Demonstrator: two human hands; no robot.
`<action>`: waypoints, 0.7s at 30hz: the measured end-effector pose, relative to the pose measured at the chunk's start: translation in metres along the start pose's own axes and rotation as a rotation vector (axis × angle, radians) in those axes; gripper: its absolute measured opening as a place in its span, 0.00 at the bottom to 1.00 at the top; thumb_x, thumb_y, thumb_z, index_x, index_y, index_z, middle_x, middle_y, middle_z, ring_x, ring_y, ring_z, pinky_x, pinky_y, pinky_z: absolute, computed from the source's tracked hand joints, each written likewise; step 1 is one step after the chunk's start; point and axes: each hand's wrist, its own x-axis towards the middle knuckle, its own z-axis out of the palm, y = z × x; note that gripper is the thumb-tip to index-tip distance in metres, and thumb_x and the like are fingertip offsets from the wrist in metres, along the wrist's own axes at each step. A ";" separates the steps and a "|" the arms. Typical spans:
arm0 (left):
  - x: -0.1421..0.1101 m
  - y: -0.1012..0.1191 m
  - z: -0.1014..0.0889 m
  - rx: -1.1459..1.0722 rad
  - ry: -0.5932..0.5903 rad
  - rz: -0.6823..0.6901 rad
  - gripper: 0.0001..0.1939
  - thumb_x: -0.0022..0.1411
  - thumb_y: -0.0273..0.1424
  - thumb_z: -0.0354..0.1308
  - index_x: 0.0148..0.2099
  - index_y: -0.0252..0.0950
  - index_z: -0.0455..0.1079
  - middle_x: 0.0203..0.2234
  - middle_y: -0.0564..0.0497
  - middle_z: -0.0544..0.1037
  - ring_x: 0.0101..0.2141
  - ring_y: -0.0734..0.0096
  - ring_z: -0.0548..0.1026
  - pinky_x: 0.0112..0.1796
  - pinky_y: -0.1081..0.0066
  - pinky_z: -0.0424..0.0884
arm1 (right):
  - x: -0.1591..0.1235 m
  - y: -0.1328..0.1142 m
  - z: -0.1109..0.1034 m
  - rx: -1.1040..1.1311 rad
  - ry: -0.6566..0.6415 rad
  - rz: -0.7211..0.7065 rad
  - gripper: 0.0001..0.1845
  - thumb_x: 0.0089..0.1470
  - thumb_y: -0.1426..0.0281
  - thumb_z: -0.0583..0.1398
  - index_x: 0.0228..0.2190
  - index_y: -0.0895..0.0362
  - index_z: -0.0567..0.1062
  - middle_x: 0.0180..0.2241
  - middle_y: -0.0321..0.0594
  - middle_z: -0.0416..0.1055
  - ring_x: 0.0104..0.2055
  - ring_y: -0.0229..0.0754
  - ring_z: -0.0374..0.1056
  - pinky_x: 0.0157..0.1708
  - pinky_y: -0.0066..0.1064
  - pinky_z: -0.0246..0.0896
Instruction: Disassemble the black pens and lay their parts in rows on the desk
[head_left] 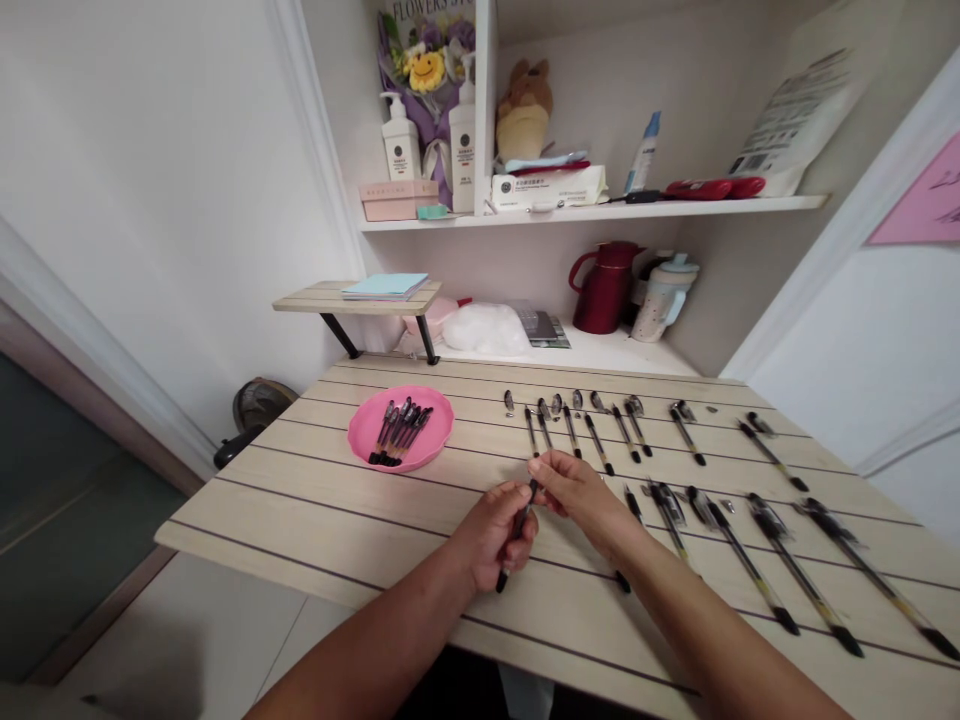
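While the left hand wraps the shaft of one pen, the right hand pinches its upper end between thumb and fingers; both grasp that single pen, nearer the person than the one pink dish and to its right. Roughly six dish pens overlap there, so an exact count is uncertain. Right of the dish are eight far-row pens and at least five near-row pens, the right forearm hiding part. Behind the dish and to its right stand one jug and one tumbler.
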 end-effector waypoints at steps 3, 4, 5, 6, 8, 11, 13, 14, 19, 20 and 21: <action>0.000 -0.001 0.000 0.010 -0.001 -0.010 0.15 0.54 0.44 0.50 0.37 0.38 0.60 0.16 0.61 0.62 0.09 0.87 0.51 0.10 0.81 0.42 | 0.001 0.003 -0.002 0.001 0.015 -0.002 0.16 0.40 0.59 0.61 0.19 0.58 0.63 0.13 0.30 0.62 0.16 0.29 0.53 0.18 0.23 0.45; 0.000 -0.001 0.000 0.008 -0.003 -0.017 0.15 0.54 0.44 0.50 0.37 0.38 0.60 0.16 0.61 0.62 0.09 0.87 0.51 0.10 0.81 0.42 | 0.002 0.003 -0.003 0.010 0.007 -0.002 0.15 0.40 0.60 0.61 0.19 0.58 0.64 0.13 0.30 0.62 0.16 0.29 0.53 0.18 0.23 0.46; 0.000 -0.001 0.000 0.005 -0.006 -0.024 0.15 0.54 0.44 0.50 0.38 0.38 0.60 0.16 0.61 0.62 0.09 0.86 0.51 0.10 0.81 0.42 | 0.002 0.003 -0.004 0.019 0.000 -0.001 0.15 0.40 0.60 0.61 0.20 0.58 0.65 0.13 0.30 0.62 0.16 0.29 0.54 0.18 0.23 0.47; 0.000 -0.001 0.000 0.001 -0.009 -0.033 0.15 0.54 0.44 0.50 0.37 0.39 0.60 0.16 0.61 0.62 0.09 0.86 0.51 0.10 0.81 0.42 | 0.003 0.003 -0.005 0.022 -0.001 0.000 0.14 0.41 0.60 0.60 0.21 0.58 0.66 0.13 0.29 0.61 0.16 0.30 0.54 0.18 0.23 0.46; -0.001 -0.001 0.000 -0.002 -0.022 -0.054 0.15 0.54 0.44 0.50 0.37 0.39 0.60 0.15 0.61 0.62 0.09 0.86 0.51 0.10 0.81 0.43 | 0.004 -0.001 -0.009 0.021 0.026 0.003 0.13 0.41 0.61 0.60 0.23 0.59 0.68 0.14 0.29 0.61 0.16 0.29 0.54 0.17 0.23 0.45; -0.002 -0.001 0.000 -0.001 -0.035 -0.069 0.15 0.54 0.43 0.51 0.38 0.38 0.60 0.15 0.61 0.62 0.09 0.86 0.51 0.11 0.81 0.43 | 0.005 -0.010 -0.018 0.005 0.085 -0.019 0.13 0.41 0.62 0.60 0.25 0.59 0.70 0.19 0.31 0.64 0.16 0.28 0.53 0.16 0.22 0.43; -0.002 -0.001 0.000 -0.002 -0.029 -0.067 0.15 0.54 0.43 0.51 0.38 0.38 0.61 0.15 0.60 0.62 0.09 0.86 0.51 0.11 0.81 0.43 | 0.006 -0.015 -0.023 -0.022 0.101 -0.034 0.12 0.41 0.63 0.59 0.26 0.59 0.70 0.22 0.32 0.65 0.17 0.28 0.54 0.16 0.22 0.44; -0.001 -0.001 0.000 -0.004 -0.022 -0.065 0.15 0.54 0.43 0.51 0.38 0.38 0.61 0.15 0.60 0.62 0.09 0.86 0.51 0.11 0.81 0.43 | 0.007 -0.016 -0.026 -0.046 0.107 -0.037 0.11 0.41 0.63 0.59 0.26 0.59 0.71 0.22 0.33 0.65 0.17 0.28 0.54 0.16 0.22 0.44; 0.000 -0.002 -0.001 -0.024 0.014 -0.048 0.16 0.53 0.44 0.51 0.39 0.39 0.61 0.16 0.61 0.62 0.09 0.86 0.51 0.11 0.81 0.43 | 0.015 -0.011 -0.035 -0.364 0.147 -0.026 0.10 0.44 0.65 0.55 0.27 0.58 0.71 0.19 0.32 0.64 0.17 0.31 0.56 0.18 0.23 0.48; 0.000 -0.002 -0.001 -0.029 0.020 -0.044 0.16 0.53 0.44 0.52 0.39 0.39 0.61 0.16 0.61 0.62 0.09 0.86 0.52 0.11 0.81 0.44 | 0.017 -0.009 -0.035 -0.481 0.136 -0.041 0.09 0.45 0.66 0.55 0.26 0.58 0.71 0.18 0.32 0.64 0.18 0.31 0.57 0.19 0.23 0.48; 0.000 -0.002 -0.002 -0.033 0.024 -0.040 0.16 0.53 0.44 0.52 0.39 0.39 0.61 0.16 0.61 0.62 0.09 0.87 0.52 0.11 0.81 0.44 | 0.020 -0.007 -0.035 -0.611 0.124 -0.070 0.07 0.44 0.68 0.55 0.25 0.58 0.71 0.18 0.32 0.64 0.19 0.32 0.58 0.20 0.24 0.49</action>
